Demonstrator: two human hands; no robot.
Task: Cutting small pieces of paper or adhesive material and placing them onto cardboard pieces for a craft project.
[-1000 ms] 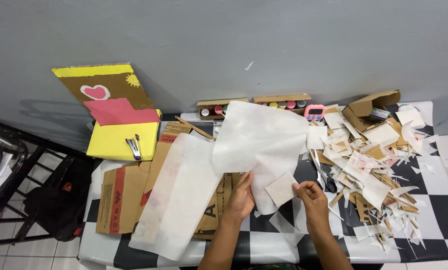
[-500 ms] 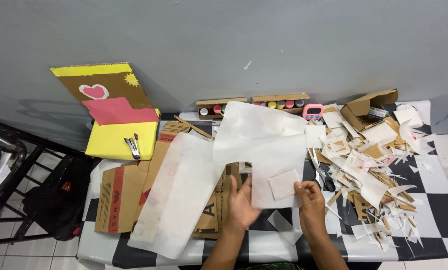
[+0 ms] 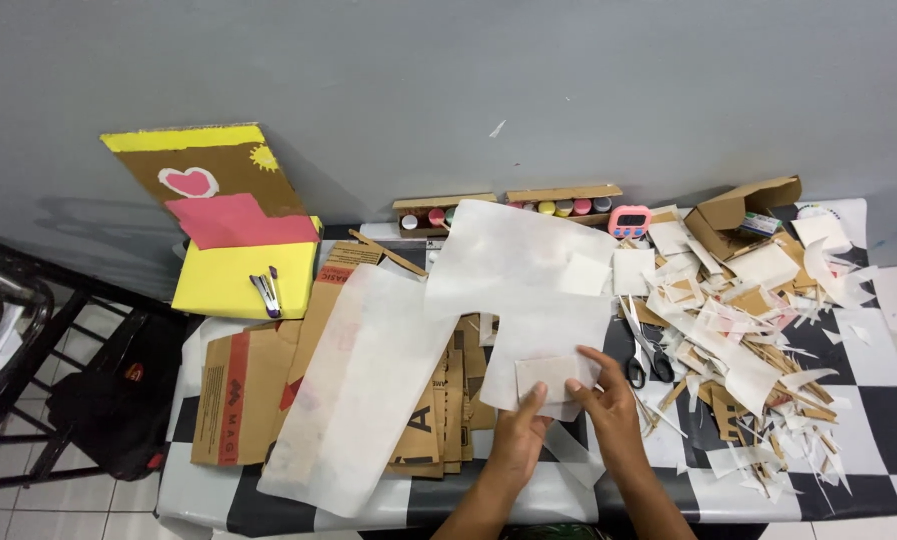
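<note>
A small pink timer with a grey screen (image 3: 629, 220) stands far, by the wall; an open brown box (image 3: 737, 212) sits to its right; flattened printed brown cartons (image 3: 244, 385) lie near left.

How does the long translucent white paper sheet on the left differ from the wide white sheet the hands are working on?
The long translucent white paper sheet lies slanted over flattened brown cardboard, untouched. The wide white sheet is broader and notched, and the left hand and right hand press a small cardboard rectangle against it. Both are thin and see-through.
</note>
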